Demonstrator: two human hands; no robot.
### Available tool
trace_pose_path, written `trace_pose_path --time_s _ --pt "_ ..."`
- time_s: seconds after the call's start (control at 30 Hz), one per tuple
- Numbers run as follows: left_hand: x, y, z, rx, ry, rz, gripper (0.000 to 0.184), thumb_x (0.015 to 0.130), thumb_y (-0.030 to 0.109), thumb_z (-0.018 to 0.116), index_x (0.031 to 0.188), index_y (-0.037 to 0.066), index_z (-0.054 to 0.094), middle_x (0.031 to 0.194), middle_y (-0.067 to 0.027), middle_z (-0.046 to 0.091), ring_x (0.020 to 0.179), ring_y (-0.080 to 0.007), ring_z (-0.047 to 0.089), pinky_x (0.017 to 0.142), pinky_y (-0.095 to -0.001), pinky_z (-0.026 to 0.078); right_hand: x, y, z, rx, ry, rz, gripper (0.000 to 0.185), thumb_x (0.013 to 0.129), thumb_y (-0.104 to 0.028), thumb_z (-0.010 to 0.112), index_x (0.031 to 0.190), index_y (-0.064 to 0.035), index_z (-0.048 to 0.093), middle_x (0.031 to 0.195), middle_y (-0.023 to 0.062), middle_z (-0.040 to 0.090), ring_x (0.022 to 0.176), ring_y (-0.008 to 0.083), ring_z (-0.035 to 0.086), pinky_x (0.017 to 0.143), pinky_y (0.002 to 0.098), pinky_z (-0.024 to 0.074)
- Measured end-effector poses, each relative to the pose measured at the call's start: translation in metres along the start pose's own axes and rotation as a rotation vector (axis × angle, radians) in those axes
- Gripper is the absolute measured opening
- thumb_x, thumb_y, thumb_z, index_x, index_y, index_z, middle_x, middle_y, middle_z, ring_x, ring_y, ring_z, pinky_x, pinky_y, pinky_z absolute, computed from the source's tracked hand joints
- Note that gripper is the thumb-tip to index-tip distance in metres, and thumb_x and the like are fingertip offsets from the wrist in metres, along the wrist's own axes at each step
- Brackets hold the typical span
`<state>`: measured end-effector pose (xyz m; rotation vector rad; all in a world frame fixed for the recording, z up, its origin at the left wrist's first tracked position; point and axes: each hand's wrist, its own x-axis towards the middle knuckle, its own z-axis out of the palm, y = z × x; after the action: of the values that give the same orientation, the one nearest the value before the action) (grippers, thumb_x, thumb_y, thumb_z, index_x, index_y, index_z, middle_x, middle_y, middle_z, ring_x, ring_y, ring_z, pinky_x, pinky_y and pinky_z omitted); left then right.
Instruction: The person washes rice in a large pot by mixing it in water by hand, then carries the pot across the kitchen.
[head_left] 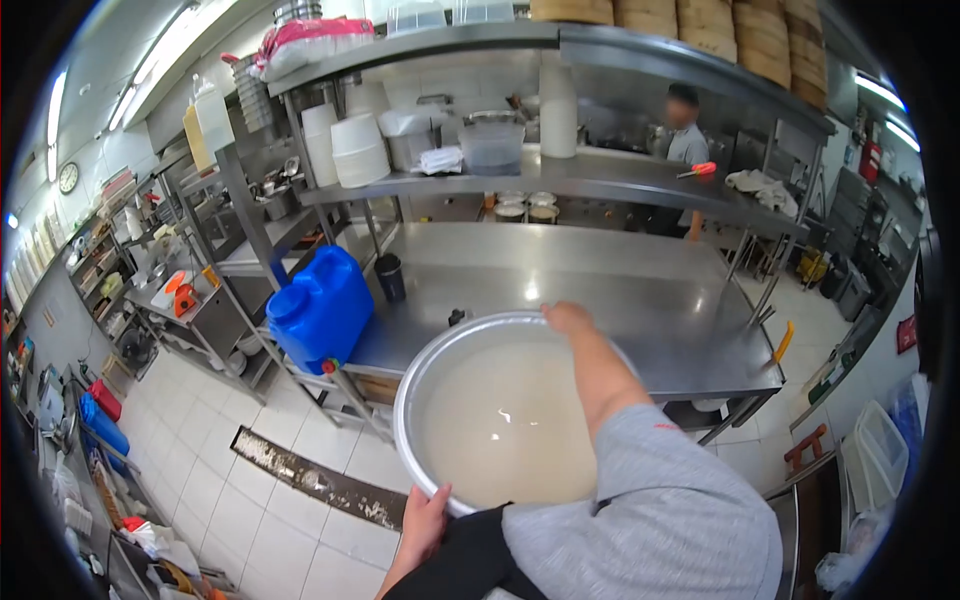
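Note:
A large round metal basin (402,415) holds cloudy, off-white liquid (500,420) and stands out over the near edge of the steel table, close to my body. My left hand (427,518) grips its near left rim, fingers curled over the edge. Across the basin, my right hand (568,318) is closed on the far rim, with my arm reaching over the liquid. What supports the basin from below is hidden.
A blue jerrycan (325,305) and a dark cup (390,277) stand on the steel table (660,290). Shelves above hold white tubs (358,150) and bamboo steamers (705,28). Another person (687,140) is behind the shelving. A drain channel (310,480) crosses the tiled floor.

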<state>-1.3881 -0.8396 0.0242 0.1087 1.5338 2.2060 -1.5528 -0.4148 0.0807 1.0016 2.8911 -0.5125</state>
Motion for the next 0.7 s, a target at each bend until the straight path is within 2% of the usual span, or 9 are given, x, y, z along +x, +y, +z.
trace_pose_path --time_s 0.07,0.13,0.3,0.4,0.53,0.63,0.7 --pt "-0.013 0.007 -0.004 -0.005 0.002 0.045 0.034 0.093 0.008 0.052 0.123 -0.004 0.042 0.112 -0.0138 0.059 0.098 -0.0197 0.058 0.085 -0.0330 0.046 -0.014 -0.013 0.002 -0.018 0.019 -0.020 0.055 0.093 -0.050 0.036 0.119 -0.0086 0.060 0.126 0.0118 0.057 0.118 0.0276 0.053 0.097 0.0402 0.0417" --pt "-0.029 0.011 -0.008 -0.052 0.041 0.012 0.035 0.093 0.006 0.051 0.125 -0.004 0.041 0.114 -0.0137 0.058 0.101 -0.0211 0.058 0.086 -0.0333 0.047 -0.027 -0.027 0.005 -0.001 -0.064 -0.021 0.058 0.093 -0.051 0.033 0.121 -0.0070 0.059 0.128 0.0131 0.056 0.119 0.0296 0.052 0.098 0.0407 0.0409" --pt "-0.059 0.016 -0.023 -0.028 0.108 0.050 0.033 0.093 0.005 0.050 0.124 -0.004 0.041 0.112 -0.0150 0.059 0.097 -0.0204 0.059 0.081 -0.0333 0.049 -0.040 -0.060 0.029 -0.013 -0.062 -0.087 0.057 0.094 -0.051 0.033 0.121 -0.0087 0.059 0.127 0.0110 0.057 0.119 0.0267 0.052 0.097 0.0403 0.0414" --pt "-0.079 0.018 -0.038 0.069 0.143 0.040 0.031 0.094 0.007 0.049 0.122 -0.004 0.042 0.112 -0.0147 0.060 0.095 -0.0199 0.061 0.079 -0.0297 0.050 -0.056 -0.089 0.037 -0.019 -0.095 -0.125 0.055 0.094 -0.050 0.034 0.121 -0.0097 0.059 0.128 0.0097 0.056 0.119 0.0251 0.052 0.097 0.0401 0.0414" --pt "-0.099 0.005 -0.064 -0.016 0.168 0.107 0.031 0.092 0.002 0.048 0.122 -0.005 0.041 0.116 -0.0163 0.056 0.102 -0.0219 0.058 0.088 -0.0340 0.048 -0.069 -0.127 0.056 0.006 -0.122 -0.212 0.055 0.093 -0.052 0.035 0.119 -0.0107 0.061 0.125 0.0097 0.058 0.118 0.0256 0.054 0.096 0.0391 0.0418" --pt "-0.115 -0.001 -0.087 0.098 0.289 0.109 0.023 0.093 0.011 0.051 0.112 0.000 0.048 0.084 -0.0067 0.062 0.055 -0.0085 0.054 0.043 -0.0220 0.040 -0.084 -0.166 0.075 0.008 -0.102 -0.247 0.056 0.092 -0.053 0.036 0.117 -0.0108 0.063 0.122 0.0097 0.060 0.116 0.0267 0.055 0.095 0.0398 0.0425" --pt "-0.120 -0.007 -0.096 0.104 0.330 0.152 0.022 0.093 0.012 0.051 0.111 0.001 0.049 0.079 -0.0051 0.060 0.051 -0.0074 0.051 0.040 -0.0217 0.037 -0.084 -0.174 0.079 0.009 -0.079 -0.270 0.056 0.092 -0.053 0.036 0.116 -0.0108 0.063 0.121 0.0098 0.061 0.115 0.0273 0.056 0.094 0.0405 0.0428"
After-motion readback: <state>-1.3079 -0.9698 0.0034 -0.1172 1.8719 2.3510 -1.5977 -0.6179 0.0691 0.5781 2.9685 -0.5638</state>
